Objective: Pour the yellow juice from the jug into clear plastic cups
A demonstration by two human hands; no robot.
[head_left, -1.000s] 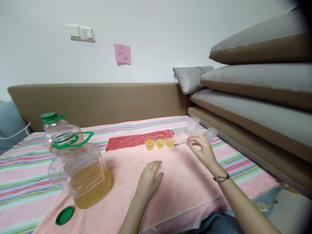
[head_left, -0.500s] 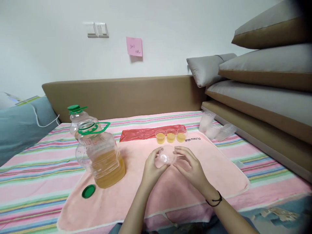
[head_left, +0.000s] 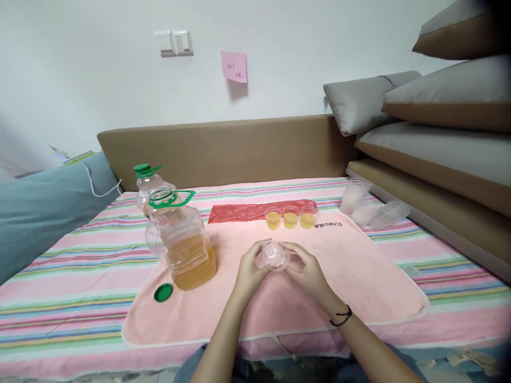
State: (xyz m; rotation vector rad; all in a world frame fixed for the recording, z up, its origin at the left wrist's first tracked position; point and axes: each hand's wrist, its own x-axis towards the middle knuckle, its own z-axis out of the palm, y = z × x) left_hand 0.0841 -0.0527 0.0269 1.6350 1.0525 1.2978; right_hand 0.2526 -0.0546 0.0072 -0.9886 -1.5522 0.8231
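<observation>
A clear plastic cup is held between my two hands above the pink mat. My left hand grips its left side with thumb and fingers. On the right side, my right hand has its fingers and thumb against the cup. Beyond them, three small cups of yellow liquid stand in a row near a red plastic sheet. To the left is an uncapped clear jug partly filled with yellow liquid. Its green cap lies on the mat.
Behind the open jug stands another with a green cap. Several clear cups lie or stand at the right, beside stacked cushions. A blue-grey cushion is at the left. A brown headboard runs along the back.
The whole scene has shifted right in view, as the camera turned left. The cup's orientation between my hands has changed, and my right hand is closer around it.
</observation>
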